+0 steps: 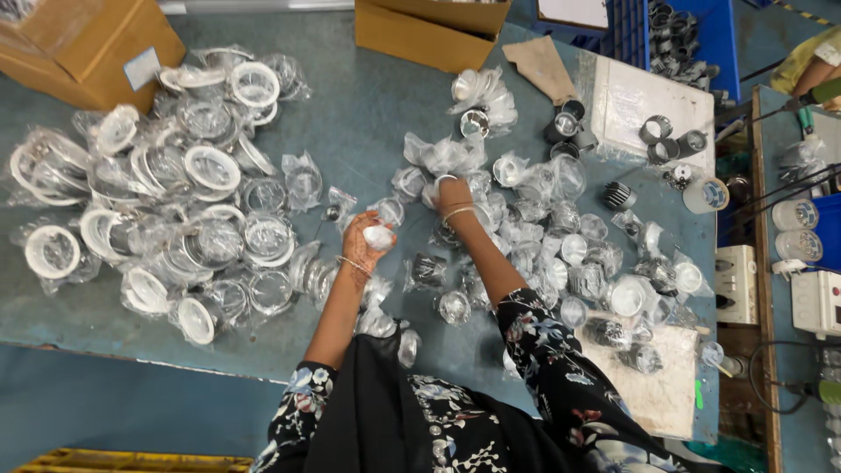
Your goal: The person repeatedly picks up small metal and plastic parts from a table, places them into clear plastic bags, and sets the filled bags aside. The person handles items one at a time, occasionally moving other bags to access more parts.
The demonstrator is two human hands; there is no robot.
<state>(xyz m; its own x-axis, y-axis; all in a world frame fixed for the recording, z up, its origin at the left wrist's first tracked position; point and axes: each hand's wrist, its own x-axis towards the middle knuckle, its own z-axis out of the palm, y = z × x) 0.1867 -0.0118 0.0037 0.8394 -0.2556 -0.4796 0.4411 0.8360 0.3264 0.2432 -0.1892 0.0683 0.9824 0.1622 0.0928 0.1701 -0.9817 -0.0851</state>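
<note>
My left hand is raised palm-up over the blue-grey table and holds a small white round part. My right hand reaches forward into a heap of small reflector cups in clear plastic bags and is closed on one bagged piece. To the left lies a large pile of white-rimmed round rings in clear bags. Several bagged cups lie between my arms near the table's front edge.
Cardboard boxes stand at the back left and back centre. A blue crate with dark metal parts is at the back right. Dark cylindrical housings rest near a white board. Another person's arm shows at far right.
</note>
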